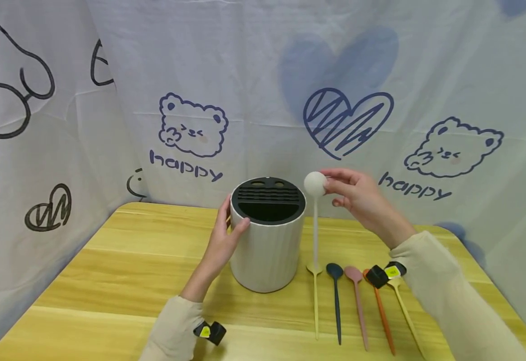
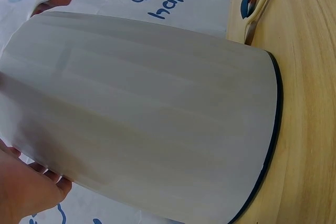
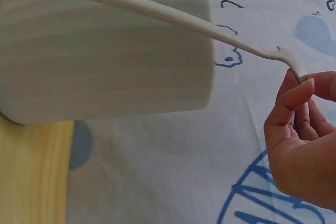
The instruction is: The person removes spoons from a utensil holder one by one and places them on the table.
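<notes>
A white ribbed utensil holder with a black slotted lid stands upright on the table. My left hand grips its left side near the top, thumb at the front rim. To the holder's right, my right hand pinches a white spoon by its round bowl, and the handle hangs down. In the right wrist view the spoon's handle crosses in front of the holder. On the table below lie a pale yellow spoon, a dark blue spoon and a pink spoon.
Further right lie an orange spoon and another yellow spoon, partly under the right wrist's camera. The wooden table meets a white printed cloth behind and at the sides.
</notes>
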The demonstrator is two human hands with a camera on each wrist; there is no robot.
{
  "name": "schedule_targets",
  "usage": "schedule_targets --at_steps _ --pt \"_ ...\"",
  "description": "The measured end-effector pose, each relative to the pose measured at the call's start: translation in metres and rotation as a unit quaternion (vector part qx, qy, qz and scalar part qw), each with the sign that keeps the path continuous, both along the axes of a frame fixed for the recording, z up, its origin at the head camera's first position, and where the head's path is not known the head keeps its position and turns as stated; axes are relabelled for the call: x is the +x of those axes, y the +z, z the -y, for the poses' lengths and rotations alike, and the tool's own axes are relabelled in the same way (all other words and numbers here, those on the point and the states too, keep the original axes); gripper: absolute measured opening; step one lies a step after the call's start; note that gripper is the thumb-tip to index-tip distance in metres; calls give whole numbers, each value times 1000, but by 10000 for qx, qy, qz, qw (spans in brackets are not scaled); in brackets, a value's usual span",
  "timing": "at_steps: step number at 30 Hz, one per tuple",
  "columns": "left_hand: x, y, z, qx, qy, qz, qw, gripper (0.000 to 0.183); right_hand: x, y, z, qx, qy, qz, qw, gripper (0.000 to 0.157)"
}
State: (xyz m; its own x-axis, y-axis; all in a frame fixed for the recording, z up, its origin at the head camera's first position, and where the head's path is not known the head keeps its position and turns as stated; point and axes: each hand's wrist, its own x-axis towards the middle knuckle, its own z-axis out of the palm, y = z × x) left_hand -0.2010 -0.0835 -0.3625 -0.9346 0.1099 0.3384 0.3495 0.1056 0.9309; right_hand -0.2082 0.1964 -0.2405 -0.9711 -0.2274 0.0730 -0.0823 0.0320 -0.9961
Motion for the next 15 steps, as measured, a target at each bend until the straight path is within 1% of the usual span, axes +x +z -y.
schedule_targets --at_steps 4,10,15 --pt "0 0 0 -7 -33 14 10000 80 4 -12 -5 166 -73 132 9997 25" --pt "0 1 0 -23 -32 29 10000 79 9 -28 -12 118 -84 281 9995 21" --pt "1 1 1 -40 -33 33 10000 79 13 -38 -20 153 -78 278 9995 26"
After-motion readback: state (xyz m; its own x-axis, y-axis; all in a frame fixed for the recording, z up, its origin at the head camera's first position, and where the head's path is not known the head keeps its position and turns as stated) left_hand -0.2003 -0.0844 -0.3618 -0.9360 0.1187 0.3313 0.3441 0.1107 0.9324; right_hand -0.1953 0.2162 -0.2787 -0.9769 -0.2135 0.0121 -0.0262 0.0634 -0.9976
